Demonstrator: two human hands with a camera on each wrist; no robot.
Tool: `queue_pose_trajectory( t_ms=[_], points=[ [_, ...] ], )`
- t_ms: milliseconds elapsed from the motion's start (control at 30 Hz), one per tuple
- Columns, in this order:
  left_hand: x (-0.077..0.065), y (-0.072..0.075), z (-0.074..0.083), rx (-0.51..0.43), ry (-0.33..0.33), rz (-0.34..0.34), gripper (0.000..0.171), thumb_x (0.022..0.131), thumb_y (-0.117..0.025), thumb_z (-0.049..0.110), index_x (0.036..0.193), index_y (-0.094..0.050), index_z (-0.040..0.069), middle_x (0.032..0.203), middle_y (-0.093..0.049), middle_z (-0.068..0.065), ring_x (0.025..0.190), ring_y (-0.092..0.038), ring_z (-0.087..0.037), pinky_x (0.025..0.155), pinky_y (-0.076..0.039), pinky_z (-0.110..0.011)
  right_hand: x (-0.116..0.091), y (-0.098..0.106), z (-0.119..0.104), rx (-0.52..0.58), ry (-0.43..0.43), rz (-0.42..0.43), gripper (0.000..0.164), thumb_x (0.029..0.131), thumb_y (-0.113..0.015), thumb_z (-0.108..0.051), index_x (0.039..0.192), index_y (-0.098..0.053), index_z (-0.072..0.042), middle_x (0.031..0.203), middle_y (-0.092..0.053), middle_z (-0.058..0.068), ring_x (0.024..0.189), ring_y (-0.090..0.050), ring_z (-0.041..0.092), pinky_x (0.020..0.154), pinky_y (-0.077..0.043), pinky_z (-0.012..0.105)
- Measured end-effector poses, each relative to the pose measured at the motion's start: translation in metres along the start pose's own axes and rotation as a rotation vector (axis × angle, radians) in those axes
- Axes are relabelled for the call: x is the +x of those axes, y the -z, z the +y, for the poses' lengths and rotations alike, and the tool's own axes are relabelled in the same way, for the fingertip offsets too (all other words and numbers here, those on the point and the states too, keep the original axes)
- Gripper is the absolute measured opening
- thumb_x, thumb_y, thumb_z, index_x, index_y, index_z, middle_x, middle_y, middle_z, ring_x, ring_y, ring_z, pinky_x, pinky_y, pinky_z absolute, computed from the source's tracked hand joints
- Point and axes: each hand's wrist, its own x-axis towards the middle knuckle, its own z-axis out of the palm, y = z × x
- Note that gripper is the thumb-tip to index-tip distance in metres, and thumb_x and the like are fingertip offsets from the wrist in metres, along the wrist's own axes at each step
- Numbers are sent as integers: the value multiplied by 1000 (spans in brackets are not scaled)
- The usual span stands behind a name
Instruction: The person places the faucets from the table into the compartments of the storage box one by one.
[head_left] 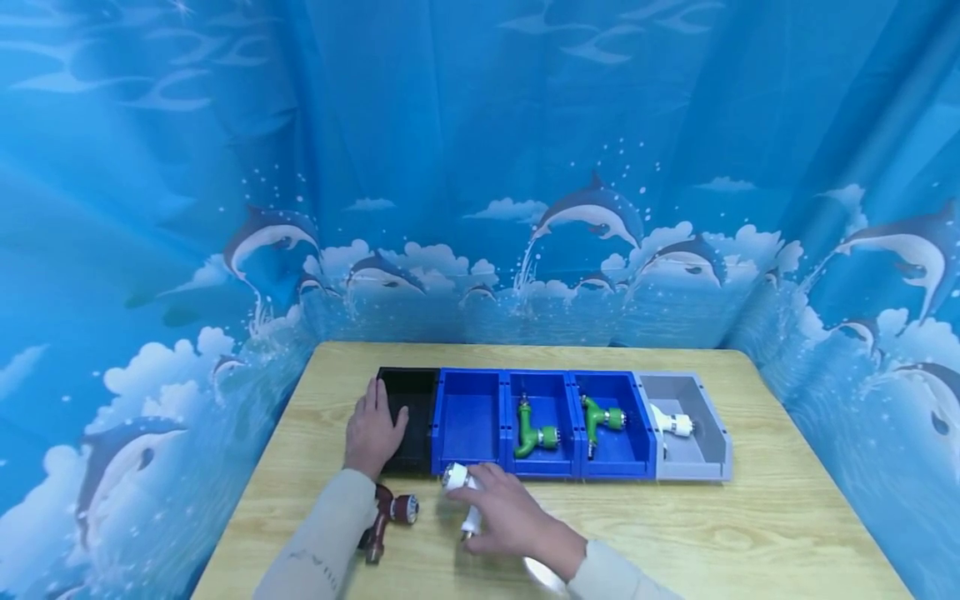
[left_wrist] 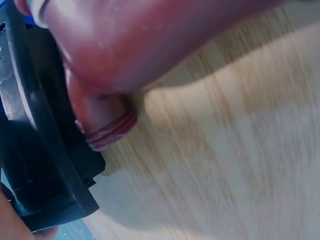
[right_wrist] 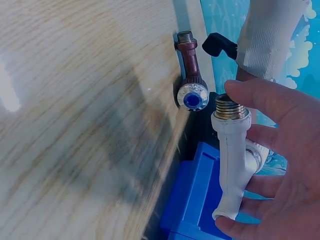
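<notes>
My right hand [head_left: 506,512] grips a white faucet [right_wrist: 232,160] just in front of the blue bins, its threaded brass end by the thumb in the right wrist view. My left hand [head_left: 371,433] lies with straight fingers over the left side of the black bin [head_left: 415,417]. A dark red faucet [head_left: 382,523] is on the table below that hand, partly hidden by the sleeve; it looms large in the left wrist view. Right of the black bin is a blue bin [head_left: 471,417] with nothing visible inside.
Two more blue bins to the right each hold a green faucet [head_left: 527,433], [head_left: 592,417]. At the row's right end, a grey bin [head_left: 708,454] holds another white faucet [head_left: 675,423]. The wooden table [head_left: 772,533] meets a dolphin-print curtain [head_left: 465,167] at the back.
</notes>
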Motion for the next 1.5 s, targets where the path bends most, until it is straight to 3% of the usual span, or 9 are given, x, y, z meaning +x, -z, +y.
queue_pose_trajectory(
  t_ms=[133,500,900,1500],
  points=[
    [0,1,-1,-1,-23,10,79,97,-50,42,152,-17,-5,158,-17,-24,140,-26,-44,111,-28,-57,3,3,1,7,2,11,61,71,-80,-40,128,-63,-26,138,-53,10,126,-47,29,99,-44,51],
    [1,0,-3,15,-12,6,84,95,-55,38,151,-13,-9,157,-17,-28,141,-26,-42,114,-27,-51,12,15,9,2,-24,13,62,71,-81,-39,129,-63,-27,140,-51,10,128,-46,30,101,-41,55],
    [-2,0,-2,53,-15,30,85,93,-60,35,150,-16,-10,155,-22,-28,139,-31,-41,111,-31,-52,22,28,19,5,-36,6,65,72,-81,-40,132,-61,-24,143,-48,11,131,-43,32,105,-37,57],
    [1,-2,-1,40,-15,42,88,87,-67,28,150,-19,-9,153,-27,-27,136,-37,-40,103,-40,-54,33,32,35,22,-68,13,64,74,-79,-39,133,-59,-23,145,-46,13,134,-40,36,107,-33,59]
  ],
)
